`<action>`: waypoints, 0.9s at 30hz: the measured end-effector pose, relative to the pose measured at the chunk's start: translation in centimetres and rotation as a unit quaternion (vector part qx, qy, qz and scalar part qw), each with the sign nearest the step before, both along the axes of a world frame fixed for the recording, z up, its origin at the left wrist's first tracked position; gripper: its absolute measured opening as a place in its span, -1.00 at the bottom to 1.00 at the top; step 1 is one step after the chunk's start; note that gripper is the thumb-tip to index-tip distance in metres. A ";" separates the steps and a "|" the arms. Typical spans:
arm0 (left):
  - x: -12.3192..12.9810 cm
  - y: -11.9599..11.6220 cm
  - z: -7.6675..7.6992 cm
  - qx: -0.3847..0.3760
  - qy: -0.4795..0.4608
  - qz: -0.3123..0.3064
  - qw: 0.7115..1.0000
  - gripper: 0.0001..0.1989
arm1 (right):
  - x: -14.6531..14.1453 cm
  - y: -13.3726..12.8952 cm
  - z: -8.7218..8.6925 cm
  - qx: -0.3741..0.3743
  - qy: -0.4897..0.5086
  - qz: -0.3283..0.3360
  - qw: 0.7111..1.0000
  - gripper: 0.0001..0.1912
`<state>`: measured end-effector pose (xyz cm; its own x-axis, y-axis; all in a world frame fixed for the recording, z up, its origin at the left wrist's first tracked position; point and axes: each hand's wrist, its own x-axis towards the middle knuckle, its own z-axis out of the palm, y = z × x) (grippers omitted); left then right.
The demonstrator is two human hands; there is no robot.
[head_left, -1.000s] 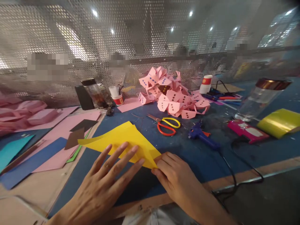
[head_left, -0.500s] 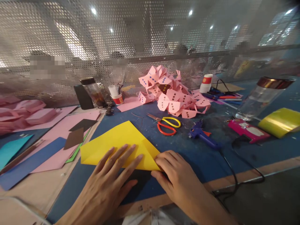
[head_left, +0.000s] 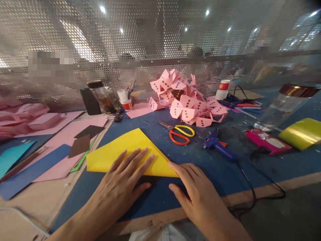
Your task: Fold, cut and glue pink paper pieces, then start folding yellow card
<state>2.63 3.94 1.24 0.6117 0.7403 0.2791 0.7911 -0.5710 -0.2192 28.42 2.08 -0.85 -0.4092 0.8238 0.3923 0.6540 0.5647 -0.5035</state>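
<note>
A folded yellow sheet of paper [head_left: 125, 144] lies on the blue table mat, its straight edge toward me. My left hand [head_left: 125, 177] lies with fingers spread across the middle of the sheet, its thumb on the mat below the edge. At the sheet's right corner is my right hand [head_left: 193, 185], index fingertip touching the paper and thumb apart from it. Behind the sheet are scissors [head_left: 179, 142] with one red and one yellow handle, and a blue glue gun [head_left: 219, 146] rests to their right.
Folded pink paper pieces [head_left: 187, 107] are piled at the back. Coloured sheets [head_left: 40, 167] cover the left side. A clear bottle [head_left: 279, 108], a pink device [head_left: 267, 142] and a roll of yellow tape [head_left: 302, 134] stand or lie at the right. A black cord curves near the front edge.
My right thumb has come away from the paper's corner, and the hand has opened and shifted slightly right. My left hand has moved slightly up and right on the sheet.
</note>
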 end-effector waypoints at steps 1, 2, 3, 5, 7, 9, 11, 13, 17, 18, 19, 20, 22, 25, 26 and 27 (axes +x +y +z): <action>0.0 0.1 -0.1 -0.002 -0.001 -0.001 1.000 -0.34 | 0.0 0.0 0.0 0.004 -0.003 0.002 1.000 -0.48; 0.0 0.3 -0.1 -0.005 -0.002 -0.002 1.000 -0.34 | 0.0 0.0 -0.1 0.008 -0.005 0.003 1.000 -0.47; 0.0 0.4 -0.2 -0.007 -0.004 -0.003 1.000 -0.34 | 0.0 0.0 -0.1 0.012 -0.006 0.002 1.000 -0.47; -0.1 0.6 -0.3 -0.011 -0.011 -0.004 1.000 -0.35 | -0.1 0.0 -0.2 0.018 -0.007 0.000 1.000 -0.48; -0.1 0.7 -0.4 -0.017 -0.017 -0.005 1.000 -0.35 | -0.1 0.0 -0.2 0.021 -0.007 -0.002 1.000 -0.50; -0.1 0.8 -0.5 -0.023 -0.026 -0.008 0.999 -0.34 | -0.2 0.0 -0.2 0.024 -0.007 -0.002 1.000 -0.53; -0.1 0.8 -0.6 -0.025 -0.039 -0.012 0.999 -0.33 | -0.2 0.0 -0.2 0.024 -0.007 0.000 1.000 -0.53; 0.0 0.9 -0.5 -0.024 -0.053 -0.015 0.998 -0.31 | -0.2 0.1 -0.2 0.026 -0.007 0.000 1.000 -0.52; 0.1 0.9 -0.4 -0.023 -0.058 -0.016 0.998 -0.32 | -0.2 0.2 -0.1 0.034 -0.004 -0.003 0.999 -0.55; 0.1 0.9 -0.3 -0.023 -0.056 -0.016 0.998 -0.35 | -0.2 0.2 -0.1 0.037 -0.005 -0.003 0.999 -0.55; 0.0 0.9 -0.4 -0.020 -0.057 -0.018 0.998 -0.38 | -0.2 0.2 -0.2 0.040 -0.006 -0.002 0.999 -0.55; 0.0 0.9 -0.4 -0.017 -0.058 -0.019 0.998 -0.40 | -0.2 0.3 -0.2 0.042 -0.008 -0.001 0.999 -0.55; -0.2 0.8 -0.6 -0.009 -0.059 -0.020 0.998 -0.40 | -0.2 0.4 -0.2 0.046 -0.013 -0.002 0.999 -0.56; -0.3 0.7 -0.9 -0.003 -0.045 -0.011 0.999 -0.34 | -0.2 0.4 -0.3 0.053 -0.014 -0.005 0.999 -0.57; -0.3 0.6 -0.9 -0.003 -0.040 -0.007 0.999 -0.31 | -0.2 0.4 -0.3 0.057 -0.012 -0.005 0.998 -0.58; -0.3 0.6 -0.9 -0.003 -0.037 -0.005 0.999 -0.30 | -0.2 0.4 -0.3 0.060 -0.011 -0.005 0.998 -0.58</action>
